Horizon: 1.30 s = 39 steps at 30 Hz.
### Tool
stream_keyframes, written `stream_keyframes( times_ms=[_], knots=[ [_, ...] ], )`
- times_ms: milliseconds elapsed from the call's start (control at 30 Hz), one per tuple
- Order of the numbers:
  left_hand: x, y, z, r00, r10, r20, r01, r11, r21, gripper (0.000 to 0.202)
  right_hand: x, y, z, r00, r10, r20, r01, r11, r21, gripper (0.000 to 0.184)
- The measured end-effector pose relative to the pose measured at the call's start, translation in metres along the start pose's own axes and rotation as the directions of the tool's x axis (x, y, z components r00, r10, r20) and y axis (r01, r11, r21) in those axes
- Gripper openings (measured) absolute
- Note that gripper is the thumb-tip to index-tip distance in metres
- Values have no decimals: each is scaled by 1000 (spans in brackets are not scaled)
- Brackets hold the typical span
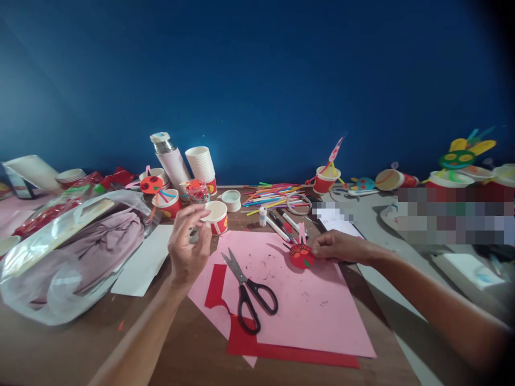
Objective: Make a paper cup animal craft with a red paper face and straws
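My left hand [187, 244] is raised above the table with its fingers curled round something small I cannot make out, just in front of a red and white paper cup [217, 217]. My right hand [341, 247] rests on the pink paper sheet [306, 305] and pinches the edge of a round red paper cutout [301, 255] with a drawn pattern and pink strips. Black-handled scissors [247, 292] lie shut on the pink sheet between my hands. A red paper sheet [289, 351] sticks out from under the pink one.
Markers [281, 222], a small glue bottle [263, 216] and coloured straws [273, 194] lie behind the sheet. A cup stack [201, 166], a flask [171, 158] and decorated cups stand at the back. A plastic bag with cloth [76, 257] fills the left. White paper [142, 262] lies beside it.
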<state>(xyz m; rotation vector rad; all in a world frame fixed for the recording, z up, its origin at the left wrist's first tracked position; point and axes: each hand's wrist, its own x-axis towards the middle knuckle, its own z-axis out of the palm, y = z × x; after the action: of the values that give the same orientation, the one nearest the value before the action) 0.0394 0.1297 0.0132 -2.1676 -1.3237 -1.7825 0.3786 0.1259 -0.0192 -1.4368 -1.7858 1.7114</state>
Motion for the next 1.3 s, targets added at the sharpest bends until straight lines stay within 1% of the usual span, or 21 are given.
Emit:
stream_keyframes(
  times_ms=[67, 167, 267, 333, 400, 467, 533, 667, 767, 800, 833, 867, 900, 933, 967, 1033, 1100, 1200, 1300],
  knots=[
    [-1, 6, 0, 999, 1, 33, -1, 1000, -8, 20, -1, 1, 1, 1000, 21, -17, -22, 999, -36, 38],
    [-5, 12, -1, 997, 9, 81, -9, 1000, -9, 18, 0, 2, 5, 997, 41, -67, -50, 988, -144, 35],
    [-10, 16, -2, 993, 18, 113, -15, 999, -29, 18, 0, 0, 8, 994, 64, -93, -86, 965, -249, 33],
    [-14, 16, -1, 993, 8, 120, -2, 999, -52, 19, -2, -3, 10, 992, 78, -98, -106, 937, -332, 33],
    [-17, 17, -1, 991, -13, 131, 24, 996, -83, 20, -5, -8, 11, 990, 75, -122, -122, 889, -442, 35],
    [-19, 19, -1, 988, -46, 145, 65, 990, -126, 21, -9, -14, 11, 984, 40, -173, -131, 819, -558, 38],
    [-19, 24, -2, 981, -96, 170, 127, 976, -180, 21, -12, -22, 8, 971, -13, -240, -147, 756, -638, 37],
    [-16, 43, 1, 942, -220, 255, 290, 914, -283, 15, -9, -46, -6, 931, -161, -327, -129, 695, -707, 29],
    [-17, 55, 9, 910, -269, 315, 374, 859, -349, 14, 8, -66, -19, 880, -288, -376, -83, 688, -721, 26],
    [-19, 56, 13, 903, -277, 329, 392, 846, -362, 14, 17, -72, -23, 858, -337, -387, -65, 677, -733, 26],
    [-23, 55, 17, 898, -288, 332, 405, 836, -370, 13, 28, -76, -26, 845, -376, -380, -46, 657, -752, 27],
    [-27, 52, 20, 893, -301, 335, 418, 832, -366, 13, 39, -79, -28, 826, -415, -382, -56, 613, -788, 26],
    [-33, 48, 23, 892, -310, 328, 420, 836, -352, 13, 50, -80, -29, 800, -447, -401, -102, 558, -824, 26],
    [-38, 44, 25, 898, -312, 312, 410, 850, -330, 13, 62, -80, -29, 779, -458, -428, -138, 540, -830, 26],
    [-44, 39, 26, 897, -306, 318, 401, 866, -298, 13, 73, -78, -29, 771, -463, -437, -156, 528, -835, 26],
    [-52, 30, 26, 890, -320, 326, 406, 881, -243, 13, 92, -73, -25, 763, -465, -448, -188, 504, -843, 26],
    [-56, 26, 24, 872, -349, 343, 431, 879, -202, 15, 105, -66, -20, 763, -470, -444, -207, 474, -856, 26],
    [-56, 29, 22, 853, -377, 362, 459, 871, -177, 16, 116, -55, -12, 767, -482, -423, -218, 424, -879, 25],
    [-54, 35, 22, 838, -388, 384, 476, 864, -166, 15, 120, -48, -8, 780, -483, -397, -217, 387, -896, 25]
  ],
)
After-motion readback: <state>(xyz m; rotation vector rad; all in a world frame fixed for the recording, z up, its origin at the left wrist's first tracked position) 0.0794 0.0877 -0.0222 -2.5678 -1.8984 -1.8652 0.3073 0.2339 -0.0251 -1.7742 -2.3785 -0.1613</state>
